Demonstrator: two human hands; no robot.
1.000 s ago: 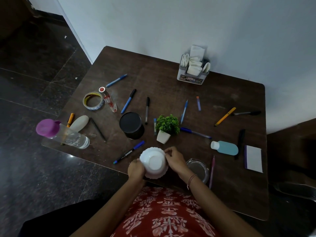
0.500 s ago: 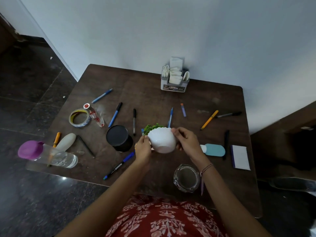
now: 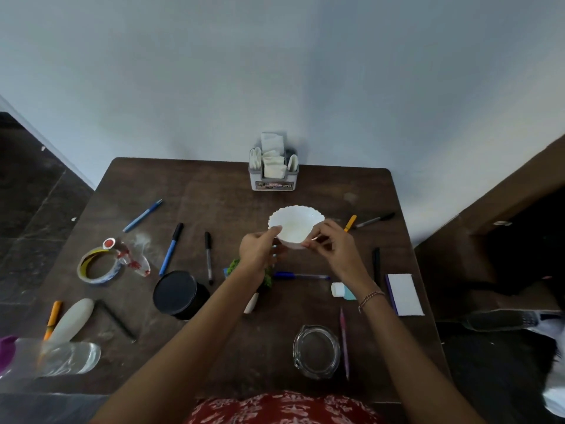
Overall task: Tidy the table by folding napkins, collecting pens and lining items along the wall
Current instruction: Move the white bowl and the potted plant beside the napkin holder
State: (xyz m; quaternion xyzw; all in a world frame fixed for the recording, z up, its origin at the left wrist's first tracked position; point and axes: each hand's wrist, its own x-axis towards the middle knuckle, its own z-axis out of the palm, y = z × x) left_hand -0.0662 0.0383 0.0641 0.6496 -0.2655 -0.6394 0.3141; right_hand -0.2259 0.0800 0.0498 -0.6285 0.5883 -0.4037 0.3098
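- White scalloped-rim bowl [image 3: 295,224] is being pinched at its near left rim by the curled thumb and fingers [image 3: 276,229] of the left hand [image 3: 258,250].
- Its near right wall is being gripped by the bent fingertips [image 3: 308,243] of the right hand [image 3: 334,249], so both hands are being clamped on the bowl.
- The bowl is being held mouth upward over the middle of the dark brown wooden table [image 3: 214,185], in front of the grey napkin holder [image 3: 273,182]. Whether its base is touching the tabletop cannot be told.
- The holder is standing at the table's far edge against the pale wall [image 3: 275,71], and folded white napkins [image 3: 272,148] are sticking up from it.
- A small green potted plant [image 3: 234,266] is being partly hidden by the left forearm.
- A blue pen [image 3: 301,276] is lying between the two wrists, and a turquoise bottle with a white cap [image 3: 342,290] is being partly covered by the right wrist.
- An orange pen [image 3: 350,223] and a black marker [image 3: 374,220] are lying just right of the bowl.
- Farther out, a round black lidded container [image 3: 177,292] is sitting to the left. A clear glass dish [image 3: 316,351] and a pink pen [image 3: 344,341] are lying near the front edge.
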